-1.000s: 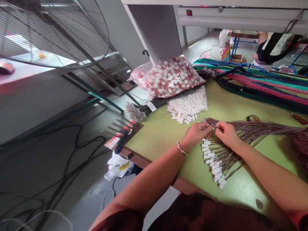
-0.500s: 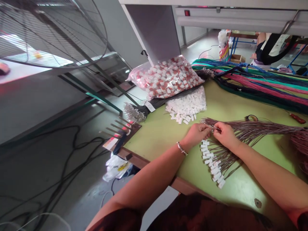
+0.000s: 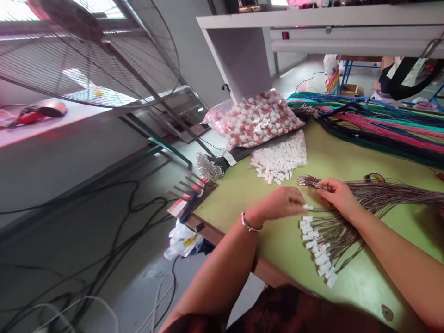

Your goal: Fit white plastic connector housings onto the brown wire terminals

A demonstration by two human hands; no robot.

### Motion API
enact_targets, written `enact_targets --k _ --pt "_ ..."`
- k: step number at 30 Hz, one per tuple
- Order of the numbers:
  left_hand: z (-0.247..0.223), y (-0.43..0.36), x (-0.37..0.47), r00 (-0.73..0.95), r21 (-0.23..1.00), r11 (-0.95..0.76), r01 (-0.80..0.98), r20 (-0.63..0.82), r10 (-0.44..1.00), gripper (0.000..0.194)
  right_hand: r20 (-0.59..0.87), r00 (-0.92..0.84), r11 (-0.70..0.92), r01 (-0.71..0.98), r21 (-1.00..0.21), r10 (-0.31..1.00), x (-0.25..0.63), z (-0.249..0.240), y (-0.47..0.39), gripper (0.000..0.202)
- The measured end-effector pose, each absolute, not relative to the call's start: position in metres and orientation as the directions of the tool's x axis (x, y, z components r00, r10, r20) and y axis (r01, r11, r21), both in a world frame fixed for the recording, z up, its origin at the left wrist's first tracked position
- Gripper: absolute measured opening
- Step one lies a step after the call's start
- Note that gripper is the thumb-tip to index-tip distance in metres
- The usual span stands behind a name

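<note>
My right hand (image 3: 336, 194) pinches a brown wire among the thin metal-tipped ends of a brown wire bundle (image 3: 391, 190). To its left is my left hand (image 3: 286, 202), fingers curled and smeared by motion. Right at those fingertips lies a white connector (image 3: 307, 207) on a wire; whether the fingers touch it I cannot tell. Below, a slanting row of white connectors (image 3: 321, 255) sits on brown wires fanned out over the green tabletop (image 3: 277, 245). Farther back, small white connectors (image 3: 279, 159) spill from a clear bag.
A clear bag of white and orange parts (image 3: 258, 120) lies on a black wire bundle (image 3: 211, 166). Coloured wires (image 3: 381, 125) cover the back right. A pronged rack (image 3: 194, 189) stands at the left table edge, a fan (image 3: 104, 51) beyond it. Cables (image 3: 121, 240) trail over the floor.
My left hand has come away from my right, down and left, and a white connector now shows by its fingertips. My right hand stays at the wire ends. The camera view has shifted.
</note>
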State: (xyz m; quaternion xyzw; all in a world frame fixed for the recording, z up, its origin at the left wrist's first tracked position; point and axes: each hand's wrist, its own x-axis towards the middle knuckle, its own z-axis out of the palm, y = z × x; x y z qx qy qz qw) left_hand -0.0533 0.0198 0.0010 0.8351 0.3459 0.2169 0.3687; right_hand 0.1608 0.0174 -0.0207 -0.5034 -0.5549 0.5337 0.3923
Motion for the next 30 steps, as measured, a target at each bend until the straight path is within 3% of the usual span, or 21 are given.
enact_targets --k 3,5,12,21,23,25,28,30 --pt "-0.004 0.039 -0.052 0.18 0.606 -0.26 0.751 0.191 0.965 0.026 -0.091 -0.23 -0.07 0.097 -0.993 0.969 0.162 -0.021 0.02 0.029" --pt "-0.01 0.05 -0.046 0.061 0.494 -0.174 0.852 0.236 0.97 0.029 -0.095 -0.246 -0.075 0.089 -0.993 0.964 0.164 -0.02 0.021 0.027" --pt "-0.018 0.055 -0.028 0.113 0.153 -0.132 0.979 0.125 0.986 0.026 -0.135 -0.179 -0.11 0.143 -0.984 0.975 0.159 -0.02 0.02 0.021" --pt "-0.014 0.047 -0.035 0.18 0.11 -0.188 0.976 0.076 0.981 0.031 -0.048 -0.101 -0.024 0.231 -0.973 0.994 0.153 -0.014 0.014 0.011" --pt "-0.015 0.044 -0.037 0.212 0.14 -0.222 0.965 0.086 0.974 0.029 -0.042 -0.104 -0.014 0.254 -0.967 0.994 0.153 -0.012 0.013 0.011" --pt "-0.016 0.041 -0.039 0.206 0.257 -0.236 0.937 0.137 0.969 0.025 -0.035 -0.104 -0.007 0.258 -0.966 0.994 0.152 -0.01 0.012 0.011" --pt "-0.015 0.035 -0.038 0.092 0.626 -0.169 0.761 0.153 0.984 0.016 -0.037 -0.099 -0.014 0.226 -0.974 0.994 0.153 -0.011 0.013 0.011" --pt "-0.013 0.031 -0.034 0.068 0.871 -0.042 0.489 0.01 0.998 0.013 -0.046 -0.098 -0.024 0.209 -0.978 0.994 0.153 -0.012 0.013 0.011"
